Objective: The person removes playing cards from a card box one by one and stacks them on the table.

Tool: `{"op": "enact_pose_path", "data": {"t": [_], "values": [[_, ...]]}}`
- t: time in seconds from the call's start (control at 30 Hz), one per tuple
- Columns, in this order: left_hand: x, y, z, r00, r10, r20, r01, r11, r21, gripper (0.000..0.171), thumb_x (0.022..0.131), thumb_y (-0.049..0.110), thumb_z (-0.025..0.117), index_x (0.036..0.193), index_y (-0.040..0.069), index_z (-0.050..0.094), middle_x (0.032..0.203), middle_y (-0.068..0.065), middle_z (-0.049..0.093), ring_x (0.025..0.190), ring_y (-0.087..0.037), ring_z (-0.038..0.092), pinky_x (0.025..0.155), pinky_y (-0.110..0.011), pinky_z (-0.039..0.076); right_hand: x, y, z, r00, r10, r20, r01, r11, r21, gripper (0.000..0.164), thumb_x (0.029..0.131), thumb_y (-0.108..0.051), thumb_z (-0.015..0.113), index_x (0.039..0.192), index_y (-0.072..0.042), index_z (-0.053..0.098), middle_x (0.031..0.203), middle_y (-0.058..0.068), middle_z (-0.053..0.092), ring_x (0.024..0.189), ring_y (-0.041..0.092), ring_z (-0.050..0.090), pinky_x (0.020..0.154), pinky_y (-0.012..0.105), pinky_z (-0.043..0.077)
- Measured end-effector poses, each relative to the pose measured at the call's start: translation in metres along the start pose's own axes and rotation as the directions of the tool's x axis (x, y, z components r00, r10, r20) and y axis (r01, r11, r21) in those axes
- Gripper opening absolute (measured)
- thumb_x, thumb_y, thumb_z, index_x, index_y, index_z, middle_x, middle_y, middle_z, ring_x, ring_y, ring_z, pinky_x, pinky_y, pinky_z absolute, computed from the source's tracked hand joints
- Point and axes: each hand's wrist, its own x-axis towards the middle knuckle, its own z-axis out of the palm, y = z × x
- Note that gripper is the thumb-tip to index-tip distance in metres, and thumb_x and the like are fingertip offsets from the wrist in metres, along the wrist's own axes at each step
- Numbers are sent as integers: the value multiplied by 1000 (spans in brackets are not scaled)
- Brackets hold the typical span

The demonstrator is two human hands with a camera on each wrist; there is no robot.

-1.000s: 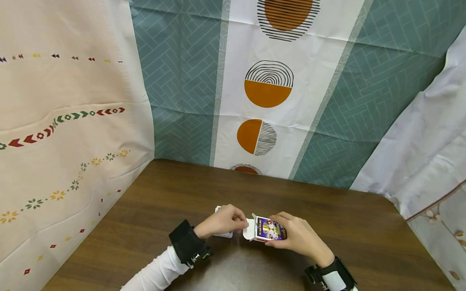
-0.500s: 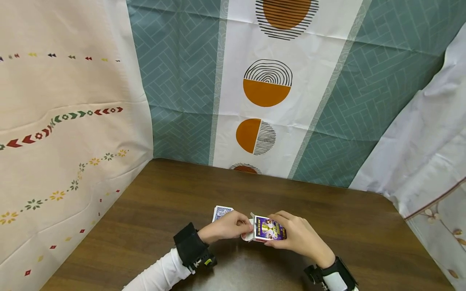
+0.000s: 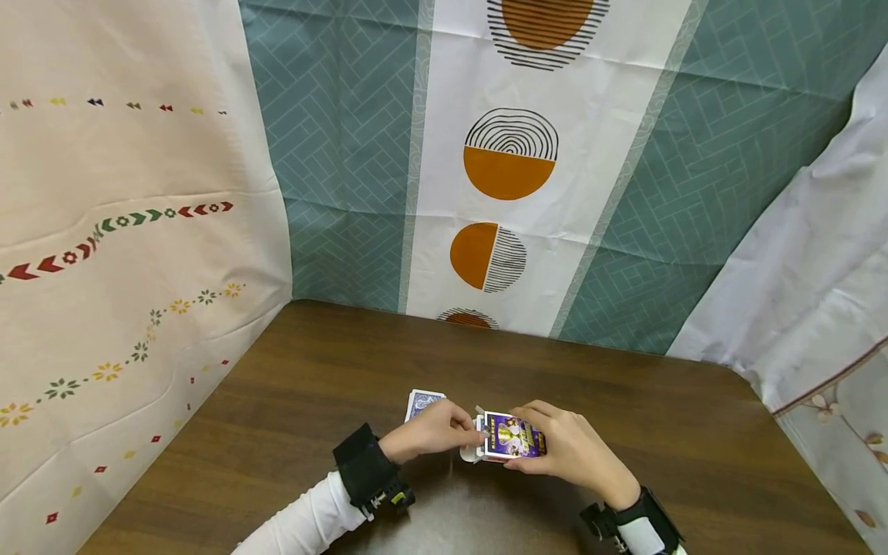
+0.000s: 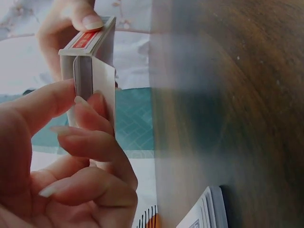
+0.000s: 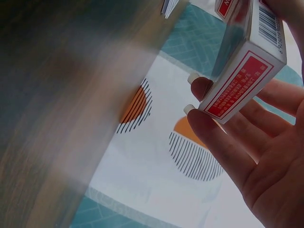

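A purple playing-card box (image 3: 515,437) is held just above the table by my right hand (image 3: 569,447), thumb and fingers on its opposite sides. Its open end, with the flap out, faces my left hand (image 3: 435,428). In the left wrist view, a stack of playing cards (image 4: 84,76) shows inside the box, and the left fingertips pinch its end at the opening. The right wrist view has the box's closed end (image 5: 240,85), red label and barcode, in the right fingers. A blue-backed deck of cards (image 3: 420,404) lies on the table, partly behind the left hand.
The brown wooden table (image 3: 333,362) runs back to a teal and white patterned curtain (image 3: 506,254). A cream cloth (image 3: 139,254) hangs on the left and a white curtain (image 3: 798,285) on the right. Both wrists wear black straps with cameras.
My left hand has moved right from above the table deck to the box opening, and its fingers now pinch there. More of the blue-backed deck shows. The right hand stays put.
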Motion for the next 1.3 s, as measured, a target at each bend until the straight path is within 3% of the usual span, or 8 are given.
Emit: {"op": "enact_pose_path", "data": {"t": [0.13, 0.3, 0.53, 0.77, 0.93, 1.17, 1.3], "values": [[2, -2, -6, 998, -45, 51, 47, 998, -39, 30, 90, 25, 68, 72, 1, 68, 55, 6, 46, 50, -8, 36, 48, -22, 26, -1, 4, -1, 1000, 10, -3, -10, 1000, 0, 63, 73, -63, 73, 112, -15, 67, 103, -6, 66, 74, -2, 54, 60, 16, 45], [2, -3, -15, 993, -60, 105, 68, 995, -71, 34, 91, 24, 66, 78, -7, 65, 59, 2, 48, 53, -10, 40, 50, -23, 31, -2, 9, -1, 1000, 27, -3, -27, 1000, -6, 63, 73, -63, 73, 113, -15, 67, 103, -7, 66, 74, -1, 53, 61, 17, 46], [-1, -4, -27, 989, -81, 126, 98, 986, -131, 17, 90, 19, 67, 85, 3, 69, 70, -3, 56, 63, -14, 48, 56, -23, 35, -2, 13, 0, 999, 43, -3, -43, 999, 1, 62, 72, -62, 75, 113, -15, 67, 103, -7, 65, 74, 0, 53, 61, 17, 45], [-1, -7, -35, 984, -104, 143, 135, 966, -221, 16, 90, 14, 66, 91, -2, 69, 71, -2, 66, 62, -12, 63, 59, -22, 43, -3, 15, 0, 998, 59, -4, -60, 998, -13, 63, 71, -62, 75, 112, -15, 67, 103, -7, 66, 74, 0, 52, 61, 17, 44], [0, -8, -34, 983, -108, 146, 145, 951, -273, 16, 88, 12, 67, 95, -2, 70, 73, -3, 69, 61, -12, 65, 58, -21, 44, -4, 15, 1, 998, 67, -1, -67, 998, -17, 63, 70, -62, 76, 113, -16, 67, 104, -7, 66, 73, 0, 52, 60, 17, 44], [1, -5, -27, 979, -44, 198, 97, 959, -267, 21, 94, 11, 58, 102, -4, 70, 84, -16, 72, 64, -9, 65, 59, -21, 42, -3, 13, 2, 998, 62, 4, -62, 998, -1, 64, 71, -63, 75, 113, -16, 67, 104, -6, 66, 73, 0, 53, 60, 17, 45], [-1, 1, -18, 980, -69, 186, 118, 957, -264, 20, 96, 9, 54, 106, -6, 63, 86, -21, 72, 61, -8, 65, 58, -22, 41, -1, 11, 3, 998, 55, 13, -55, 998, 7, 64, 71, -63, 75, 113, -16, 66, 103, -6, 66, 73, -1, 53, 60, 17, 45]]}}
